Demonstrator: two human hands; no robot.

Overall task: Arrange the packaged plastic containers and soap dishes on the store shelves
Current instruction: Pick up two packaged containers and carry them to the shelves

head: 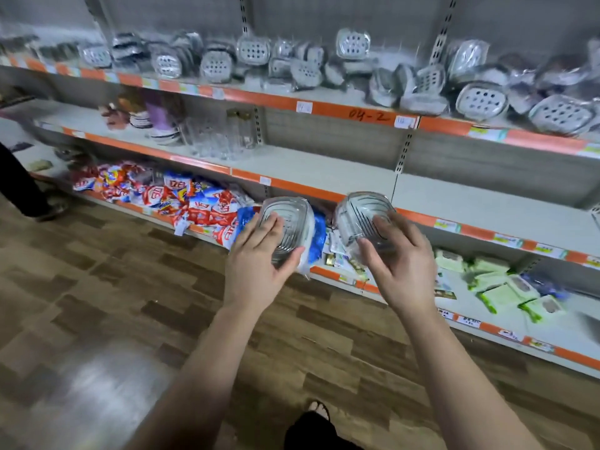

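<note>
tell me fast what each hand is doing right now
Left hand: holds the left soap dish, clear and wrapped.
Right hand: holds the right soap dish, also wrapped.

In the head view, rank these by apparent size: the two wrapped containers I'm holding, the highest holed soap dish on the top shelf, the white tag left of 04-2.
1. Left container in the left hand and right container in the right hand: alike, nearest the camera, so tied.
2. Holed soap dish.
3. White tag.
</note>
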